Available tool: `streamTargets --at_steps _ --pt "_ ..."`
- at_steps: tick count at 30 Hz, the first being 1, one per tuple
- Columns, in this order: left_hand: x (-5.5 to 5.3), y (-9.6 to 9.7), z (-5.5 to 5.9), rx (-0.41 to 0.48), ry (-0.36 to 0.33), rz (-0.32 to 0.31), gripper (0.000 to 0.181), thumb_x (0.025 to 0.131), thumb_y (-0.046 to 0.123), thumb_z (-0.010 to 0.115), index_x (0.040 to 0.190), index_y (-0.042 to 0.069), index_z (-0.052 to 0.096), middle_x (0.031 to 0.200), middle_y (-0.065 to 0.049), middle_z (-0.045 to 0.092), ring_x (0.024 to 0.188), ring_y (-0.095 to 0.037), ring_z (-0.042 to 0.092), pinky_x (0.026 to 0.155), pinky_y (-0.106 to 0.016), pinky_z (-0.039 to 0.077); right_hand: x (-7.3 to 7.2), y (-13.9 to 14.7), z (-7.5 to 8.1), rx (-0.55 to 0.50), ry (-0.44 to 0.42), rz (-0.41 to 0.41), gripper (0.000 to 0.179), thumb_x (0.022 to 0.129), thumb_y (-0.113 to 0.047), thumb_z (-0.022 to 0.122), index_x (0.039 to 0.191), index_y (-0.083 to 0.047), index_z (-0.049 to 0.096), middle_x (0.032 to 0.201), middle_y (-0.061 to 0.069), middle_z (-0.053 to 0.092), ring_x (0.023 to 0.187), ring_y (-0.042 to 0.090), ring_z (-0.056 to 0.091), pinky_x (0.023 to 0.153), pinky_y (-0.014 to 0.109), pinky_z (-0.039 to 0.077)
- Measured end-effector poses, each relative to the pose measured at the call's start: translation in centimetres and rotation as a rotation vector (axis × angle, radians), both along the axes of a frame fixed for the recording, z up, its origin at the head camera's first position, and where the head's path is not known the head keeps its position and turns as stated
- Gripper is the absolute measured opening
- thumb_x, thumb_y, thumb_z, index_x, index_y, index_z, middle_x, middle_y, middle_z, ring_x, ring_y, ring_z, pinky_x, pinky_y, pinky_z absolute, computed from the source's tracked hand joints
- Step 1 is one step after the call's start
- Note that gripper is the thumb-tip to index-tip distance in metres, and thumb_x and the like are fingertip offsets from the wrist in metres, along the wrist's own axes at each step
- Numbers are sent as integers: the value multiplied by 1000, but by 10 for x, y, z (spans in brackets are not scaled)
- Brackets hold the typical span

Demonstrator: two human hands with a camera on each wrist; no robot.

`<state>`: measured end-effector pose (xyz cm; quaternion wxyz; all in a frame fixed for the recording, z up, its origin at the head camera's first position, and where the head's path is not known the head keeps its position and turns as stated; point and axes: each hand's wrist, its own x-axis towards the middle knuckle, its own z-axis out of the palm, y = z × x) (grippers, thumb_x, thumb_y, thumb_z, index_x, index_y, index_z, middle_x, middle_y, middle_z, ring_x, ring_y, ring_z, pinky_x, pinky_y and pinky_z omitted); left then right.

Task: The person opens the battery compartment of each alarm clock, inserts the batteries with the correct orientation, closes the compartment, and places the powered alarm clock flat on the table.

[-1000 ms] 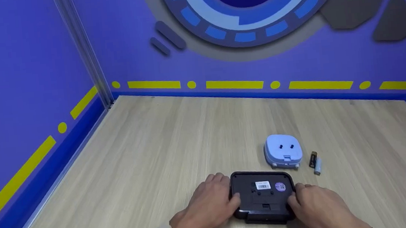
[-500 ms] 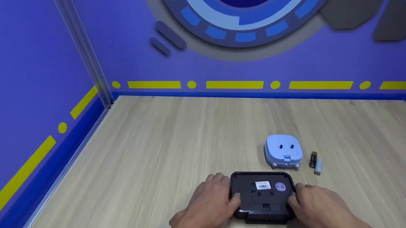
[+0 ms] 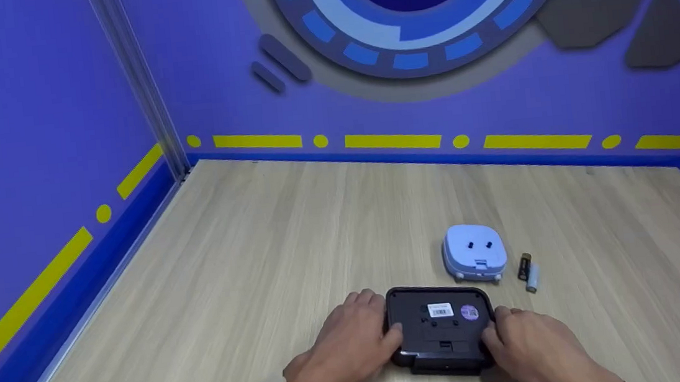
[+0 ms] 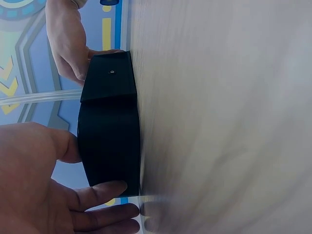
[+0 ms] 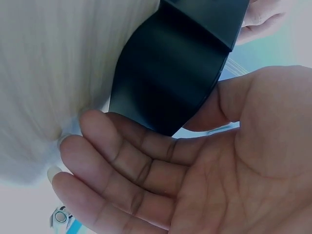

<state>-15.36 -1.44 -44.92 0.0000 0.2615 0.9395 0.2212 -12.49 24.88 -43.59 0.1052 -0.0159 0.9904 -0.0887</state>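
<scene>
A black alarm clock [image 3: 441,331] lies on the table with its back facing up, showing two small knobs, a battery cover, a white barcode label and a round purple sticker. My left hand [image 3: 351,339] grips its left side, thumb on the upper edge and fingers against the side wall. On the opposite side my right hand [image 3: 535,344] holds it between thumb and fingers. In the left wrist view, the black alarm clock [image 4: 109,131] shows its smooth side wall between thumb and forefinger. The clock's face is hidden underneath.
Behind the black clock sits a light blue clock [image 3: 475,253], back up, with two black knobs. Two batteries, one black and gold [image 3: 525,265] and one pale [image 3: 532,278], lie to its right. Blue-purple panels [image 3: 369,107] border the wooden table [image 3: 245,244] at the back and left.
</scene>
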Motion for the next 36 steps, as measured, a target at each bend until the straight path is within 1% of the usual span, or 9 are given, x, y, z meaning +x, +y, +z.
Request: streamTargets --at_steps 9,13,19,23,30,36 --pt "1 0 0 8 -12 0 39 99 33 58 112 -3 70 95 -4 61 84 -18 51 78 -37 50 0 -1 0 -1 -6 -11 21 101 -19 58 90 -1 64 73 4 52 67 21 49 65 45 47" --pt "1 0 1 8 -5 0 39 99 33 59 112 -3 69 95 -4 61 84 -18 52 79 -38 50 0 -1 0 -5 0 -11 21 100 -18 58 89 -1 63 73 4 51 67 21 49 64 44 46" --pt "1 0 0 5 0 3 40 99 32 59 113 -3 69 97 -5 62 86 -18 53 80 -38 51 2 0 -1 -5 29 6 20 100 -17 59 86 -3 62 72 4 51 65 20 48 62 43 46" --pt "1 0 0 1 -2 5 40 99 32 59 113 -3 69 96 -5 61 86 -18 53 79 -38 51 2 0 -1 -2 26 11 20 100 -17 59 87 -3 62 72 4 51 66 20 48 63 44 46" --pt "2 0 1 5 -31 16 40 99 33 60 114 -3 69 97 -4 61 87 -18 53 81 -38 51 4 1 -2 -8 55 44 20 100 -16 59 83 -5 60 71 3 49 64 20 47 60 42 45" --pt "1 0 1 -2 -33 15 40 99 33 60 115 -3 68 98 -4 61 87 -18 53 82 -39 51 5 1 -2 4 64 72 20 100 -14 60 82 -7 59 72 2 48 64 19 46 59 42 45"
